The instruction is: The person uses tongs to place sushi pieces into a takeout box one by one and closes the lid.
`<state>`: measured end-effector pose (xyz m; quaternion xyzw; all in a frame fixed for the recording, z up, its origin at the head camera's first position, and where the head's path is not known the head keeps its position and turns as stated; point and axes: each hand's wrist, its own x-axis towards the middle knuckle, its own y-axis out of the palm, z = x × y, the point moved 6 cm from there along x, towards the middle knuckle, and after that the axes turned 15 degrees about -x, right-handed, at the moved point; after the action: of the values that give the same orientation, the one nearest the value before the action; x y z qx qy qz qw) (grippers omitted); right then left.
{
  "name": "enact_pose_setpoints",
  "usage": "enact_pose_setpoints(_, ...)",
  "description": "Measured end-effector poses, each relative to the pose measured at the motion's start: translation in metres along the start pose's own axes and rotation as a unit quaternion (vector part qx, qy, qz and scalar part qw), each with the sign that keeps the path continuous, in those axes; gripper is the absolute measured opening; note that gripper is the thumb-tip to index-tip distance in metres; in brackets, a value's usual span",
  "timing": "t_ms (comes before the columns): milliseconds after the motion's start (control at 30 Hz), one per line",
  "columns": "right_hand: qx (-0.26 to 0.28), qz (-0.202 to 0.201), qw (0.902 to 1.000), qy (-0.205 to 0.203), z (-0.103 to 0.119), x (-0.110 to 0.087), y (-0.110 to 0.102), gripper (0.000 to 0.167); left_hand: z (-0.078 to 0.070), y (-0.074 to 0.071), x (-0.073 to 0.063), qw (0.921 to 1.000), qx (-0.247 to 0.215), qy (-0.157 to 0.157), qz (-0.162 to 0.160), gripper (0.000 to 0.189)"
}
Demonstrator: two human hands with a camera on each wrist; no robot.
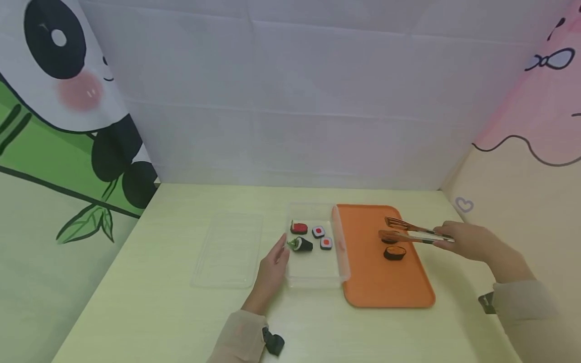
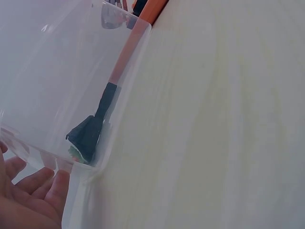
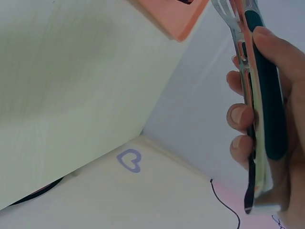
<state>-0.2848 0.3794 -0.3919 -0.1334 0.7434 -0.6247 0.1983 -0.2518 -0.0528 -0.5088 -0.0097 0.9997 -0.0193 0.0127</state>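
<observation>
My right hand (image 1: 468,241) grips a pair of metal tongs (image 3: 269,100) with dark handle grips, fingers on one arm and thumb on the other. The tongs' slotted ends reach over an orange tray (image 1: 376,287), above a dark sushi piece they partly cover. Just below them sits an orange-topped sushi piece (image 1: 395,253). My left hand (image 1: 274,264) rests its fingers against the left wall of a clear plastic box (image 1: 313,267). Inside the box lie a red-topped sushi piece (image 1: 299,228), a hand roll (image 1: 301,245) and two small rolls (image 1: 318,231).
A clear flat lid (image 1: 229,252) lies on the table left of the box. The box's right edge overlaps the tray's left side. A pale wall (image 1: 295,101) stands behind the table, with cartoon-printed panels at left and right.
</observation>
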Motion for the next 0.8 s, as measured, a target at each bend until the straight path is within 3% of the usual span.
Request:
enact_pose_setpoints(367,0.01,0.01,0.9999,0.002,-0.012,-0.001,0.021,0.029,0.004,0.0,0.003,1.0,0.004,-0.004,0.0,0.048)
enact_pose_setpoints(600,0.031,-0.02,0.9992,-0.015,-0.003,0.007,0.025,0.017,0.0,0.0,0.002,1.0,0.001,0.002,0.002,0.048)
enact_pose_setpoints(800,0.039,-0.053,0.9969,-0.043,0.01,0.01,0.013,0.009,-0.002,0.001,0.001,1.0,0.001,0.0,0.003,0.048)
